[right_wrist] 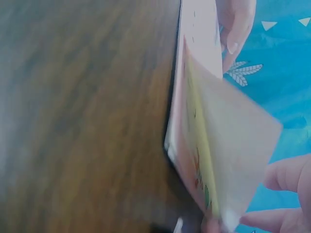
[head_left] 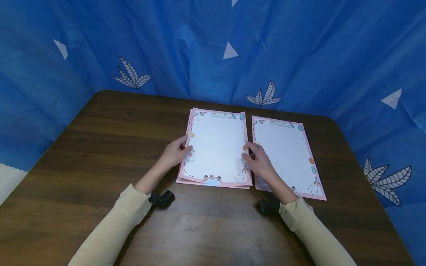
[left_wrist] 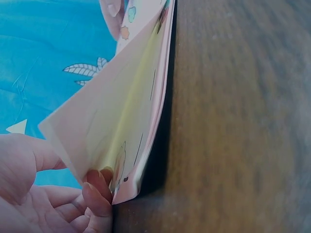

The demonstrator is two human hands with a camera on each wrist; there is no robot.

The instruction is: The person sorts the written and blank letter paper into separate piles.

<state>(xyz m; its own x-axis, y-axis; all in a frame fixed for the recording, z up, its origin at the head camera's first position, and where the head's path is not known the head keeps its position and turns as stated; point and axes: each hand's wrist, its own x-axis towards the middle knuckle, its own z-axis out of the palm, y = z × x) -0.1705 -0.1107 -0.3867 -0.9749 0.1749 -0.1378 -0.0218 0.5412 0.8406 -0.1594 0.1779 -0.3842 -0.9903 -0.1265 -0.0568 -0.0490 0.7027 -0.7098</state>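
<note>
In the head view, a white sheet of paper (head_left: 217, 147) with a pink cartoon-decorated border lies uppermost on a pink-edged stack (head_left: 189, 180). My left hand (head_left: 172, 153) pinches its left edge, thumb on top and fingers beneath. On the opposite edge, my right hand (head_left: 261, 162) pinches the paper the same way. Both wrist views show the raised sheet (left_wrist: 104, 102) bowing up from the paper beneath, with fingertips of the left hand (left_wrist: 29, 189) under its edge. The right hand (right_wrist: 286, 194) is only partly visible in the right wrist view.
Another sheet with the same border (head_left: 283, 155) lies just right of the stack, partly under my right forearm. Dark devices sit at the left wrist (head_left: 162, 198) and right wrist (head_left: 267, 207). A blue curtain (head_left: 206, 55) hangs behind the brown wooden table (head_left: 133, 118).
</note>
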